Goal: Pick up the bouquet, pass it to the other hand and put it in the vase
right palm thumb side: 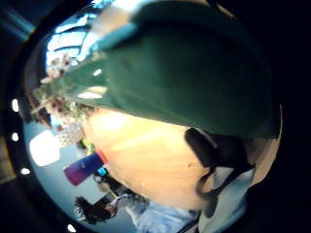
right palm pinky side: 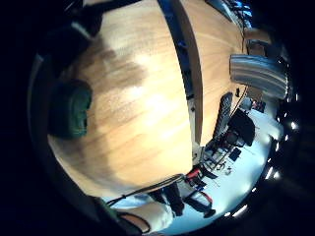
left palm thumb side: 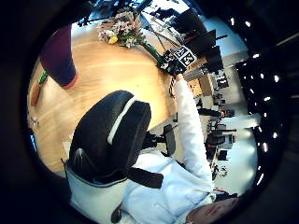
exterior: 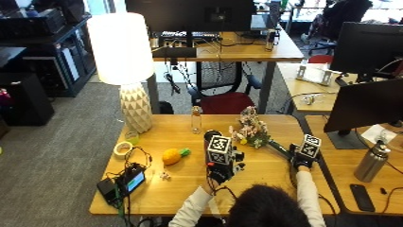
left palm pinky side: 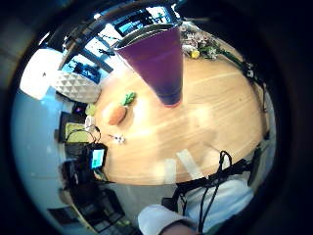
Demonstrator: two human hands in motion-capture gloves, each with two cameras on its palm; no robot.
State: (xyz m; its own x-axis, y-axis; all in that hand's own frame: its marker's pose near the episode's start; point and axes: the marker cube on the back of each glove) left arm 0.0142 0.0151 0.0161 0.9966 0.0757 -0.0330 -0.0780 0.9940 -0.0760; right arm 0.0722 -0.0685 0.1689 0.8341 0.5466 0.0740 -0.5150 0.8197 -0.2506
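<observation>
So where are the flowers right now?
In the outside view the bouquet lies on the wooden table, right of the middle, its stems at the right hand. The purple vase stands to its left.

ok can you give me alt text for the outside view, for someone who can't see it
A person seated at a light wooden table reaches their black-gloved right hand to the green stem end of a pink and white flower bouquet lying on the tabletop. Their black-gloved left hand hovers nearby over the table. A white lamp, a clear glass bottle and an orange toy fruit sit further left.
</observation>
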